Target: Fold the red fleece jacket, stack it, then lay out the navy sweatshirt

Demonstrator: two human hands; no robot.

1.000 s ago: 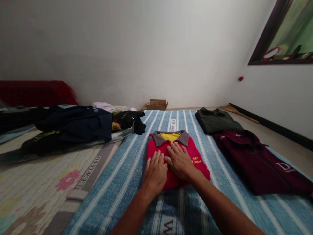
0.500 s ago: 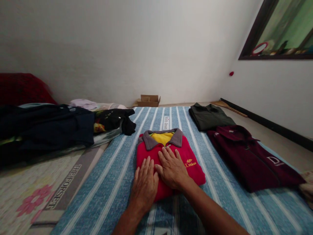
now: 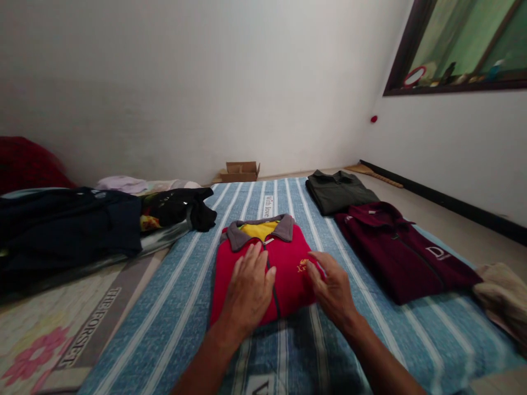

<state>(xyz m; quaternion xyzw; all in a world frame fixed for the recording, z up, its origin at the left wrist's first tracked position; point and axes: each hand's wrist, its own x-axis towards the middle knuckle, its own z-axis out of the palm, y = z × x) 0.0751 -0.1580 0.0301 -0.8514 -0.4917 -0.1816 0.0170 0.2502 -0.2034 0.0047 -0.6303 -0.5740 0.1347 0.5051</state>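
Note:
A red zip-up jacket (image 3: pixel 284 255) with a grey collar and yellow lining lies folded on the blue striped sheet (image 3: pixel 193 307). Over its front left part is my left hand (image 3: pixel 250 282), fingers extended and close together, palm down; whether it presses on the cloth I cannot tell. Beside the jacket's right edge, near the gold lettering, my right hand (image 3: pixel 332 288) is held with its thumb and fingers apart and nothing between them. A dark zip runs down the jacket's middle between the two hands.
To the right lie a folded maroon jacket (image 3: pixel 401 252) and a folded dark green garment (image 3: pixel 341 192). Dark clothes (image 3: pixel 82 219) are heaped at the left on a floral mat (image 3: pixel 49 323). A cardboard box (image 3: pixel 239 172) stands by the wall, and beige cloth (image 3: pixel 502 293) at the far right.
My right hand has left the jacket's middle and moved to its right edge. My left hand has slid up toward the zip. The camera view has turned slightly right.

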